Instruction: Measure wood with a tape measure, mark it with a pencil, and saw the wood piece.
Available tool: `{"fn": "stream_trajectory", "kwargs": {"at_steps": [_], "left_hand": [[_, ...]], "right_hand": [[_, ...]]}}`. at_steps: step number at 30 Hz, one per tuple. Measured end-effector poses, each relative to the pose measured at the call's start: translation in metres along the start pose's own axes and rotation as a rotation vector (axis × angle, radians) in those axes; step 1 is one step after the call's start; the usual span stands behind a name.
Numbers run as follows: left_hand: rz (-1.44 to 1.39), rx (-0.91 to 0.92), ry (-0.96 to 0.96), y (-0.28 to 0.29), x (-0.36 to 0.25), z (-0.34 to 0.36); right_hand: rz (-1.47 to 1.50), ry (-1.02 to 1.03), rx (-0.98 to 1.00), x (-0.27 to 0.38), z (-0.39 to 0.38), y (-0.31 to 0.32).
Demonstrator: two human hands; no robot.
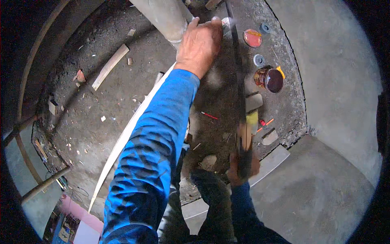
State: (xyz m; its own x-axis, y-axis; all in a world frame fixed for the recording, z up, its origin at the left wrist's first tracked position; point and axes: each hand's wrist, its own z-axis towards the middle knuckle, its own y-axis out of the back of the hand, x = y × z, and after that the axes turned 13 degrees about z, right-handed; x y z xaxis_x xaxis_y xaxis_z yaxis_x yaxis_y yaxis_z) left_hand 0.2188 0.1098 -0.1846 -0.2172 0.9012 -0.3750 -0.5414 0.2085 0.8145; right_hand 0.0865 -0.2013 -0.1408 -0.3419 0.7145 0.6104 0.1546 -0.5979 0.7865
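Observation:
My left hand (200, 48) reaches far forward in a blue sleeve, its fingers curled beside a grey round post (160, 16). What lies under those fingers is hidden; a small whitish piece (226, 22) shows by the fingertips. Lower down on the right, my right hand (243, 168), somewhat blurred, is closed around the near end of a long dark straight bar (237, 77). The bar runs away from me, past the right side of my left hand. Its exact kind is unclear. A long white strip (126, 134) passes beneath my left forearm.
On the dirt at right stand a jar of dark liquid (274, 80), a pinkish round lid (252, 38) and grey rings (258, 60). A red pen (209, 116) lies centrally. A wooden strip (110, 67) and scattered chips lie left. Concrete slabs (317, 179) border the right.

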Motion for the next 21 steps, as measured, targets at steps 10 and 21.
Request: {"fn": "stream_trajectory", "kwargs": {"at_steps": [10,21], "left_hand": [[0.289,0.124,-0.070,0.024,-0.002,0.008],[0.189,0.280,-0.097,0.029,0.014,0.011]], "right_hand": [[0.269,0.107,-0.015,0.003,-0.003,-0.004],[0.529,0.355,0.186,-0.007,-0.012,0.015]]}}
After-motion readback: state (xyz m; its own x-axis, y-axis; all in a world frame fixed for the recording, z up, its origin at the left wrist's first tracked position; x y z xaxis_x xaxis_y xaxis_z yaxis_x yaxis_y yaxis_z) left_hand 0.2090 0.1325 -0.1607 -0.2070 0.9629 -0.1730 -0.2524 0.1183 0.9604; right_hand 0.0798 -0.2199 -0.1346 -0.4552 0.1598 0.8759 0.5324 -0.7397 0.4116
